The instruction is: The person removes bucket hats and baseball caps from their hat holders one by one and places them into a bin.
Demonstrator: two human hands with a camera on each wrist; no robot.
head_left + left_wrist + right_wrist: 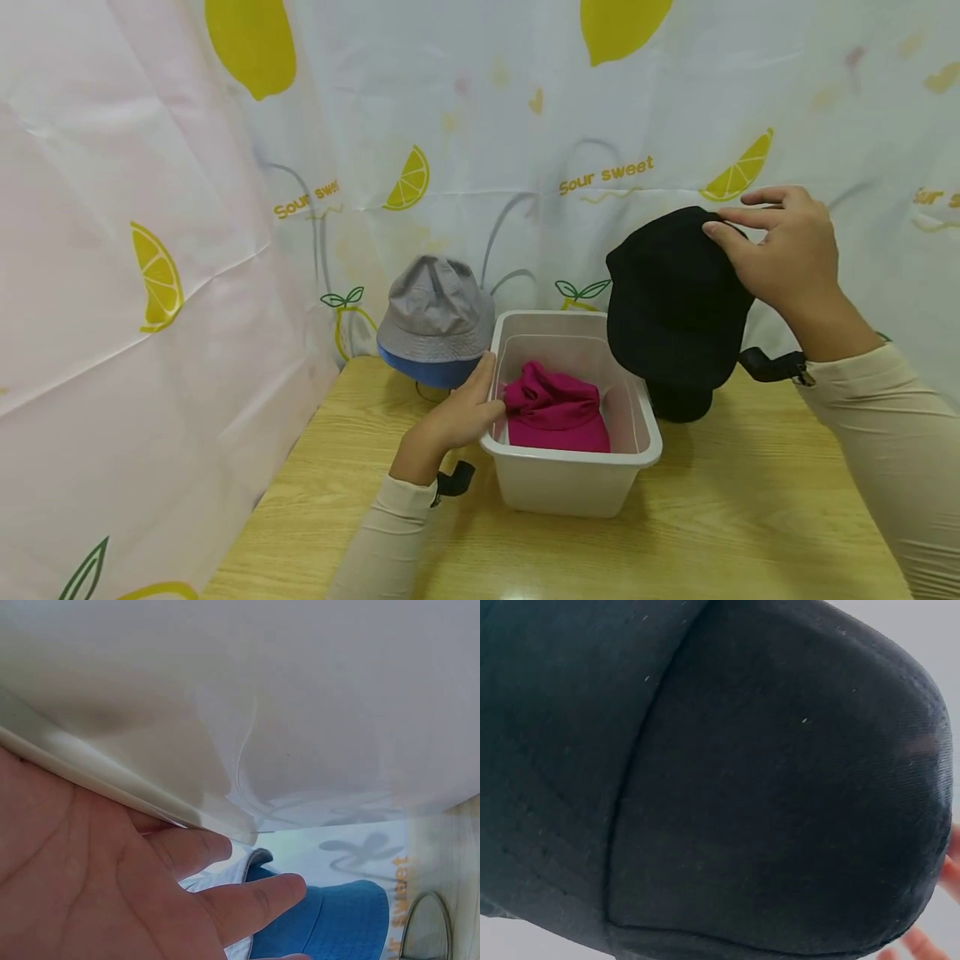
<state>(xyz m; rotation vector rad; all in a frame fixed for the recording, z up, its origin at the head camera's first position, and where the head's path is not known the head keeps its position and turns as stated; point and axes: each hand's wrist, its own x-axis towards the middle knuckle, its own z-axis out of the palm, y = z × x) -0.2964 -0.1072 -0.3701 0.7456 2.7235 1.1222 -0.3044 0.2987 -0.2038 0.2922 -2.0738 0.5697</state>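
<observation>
My left hand (pixel 457 417) holds the left rim of a white plastic bin (pixel 570 483), with the thumb at the rim and the other fingers along the outer wall. In the left wrist view those fingers (pixel 259 904) stretch out under the rim. A bright pink cap (pixel 558 408) lies crumpled inside the bin. My right hand (pixel 787 242) pinches the upper edge of a black cap (pixel 667 292) at the bin's right. The black cap (pixel 780 780) fills most of the right wrist view, with fingertips at its far edge.
A grey bucket hat with a blue underside (pixel 435 317) sits on a wire stand left of the bin. Below the black cap shows a dark rounded piece (pixel 678 404). The wooden table (pixel 360 492) meets a lemon-printed cloth (pixel 450 100) behind and at left.
</observation>
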